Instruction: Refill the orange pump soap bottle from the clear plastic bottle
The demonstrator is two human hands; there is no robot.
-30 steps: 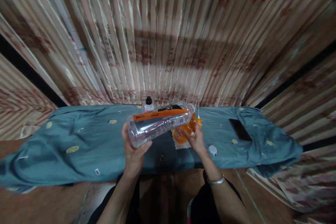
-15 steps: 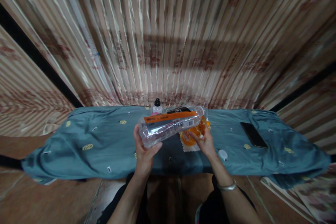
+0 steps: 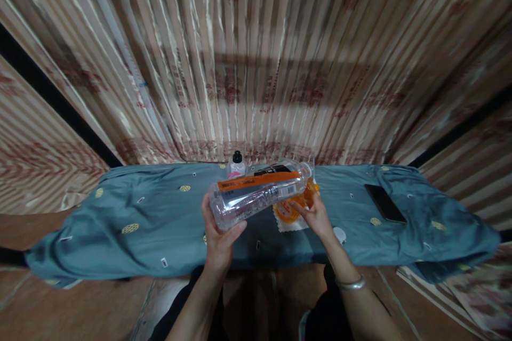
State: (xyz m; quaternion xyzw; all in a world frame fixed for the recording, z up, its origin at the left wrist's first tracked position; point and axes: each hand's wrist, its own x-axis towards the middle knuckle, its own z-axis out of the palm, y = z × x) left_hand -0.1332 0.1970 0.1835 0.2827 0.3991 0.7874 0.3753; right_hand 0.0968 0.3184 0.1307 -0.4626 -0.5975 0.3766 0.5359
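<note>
Left hand [image 3: 218, 234] holds the clear bottle [image 3: 260, 194] by its base, tipped over the desk [image 3: 120, 224] toward the orange container [image 3: 292, 208] the right hand [image 3: 318, 216] steadies; a loose grip risks spillage.

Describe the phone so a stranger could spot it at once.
Start at the teal patterned cloth over the table, then go to its right end. The flat black phone lies there alone, dark and rectangular, unlike the clear plastic bottle held mid-table.
</note>
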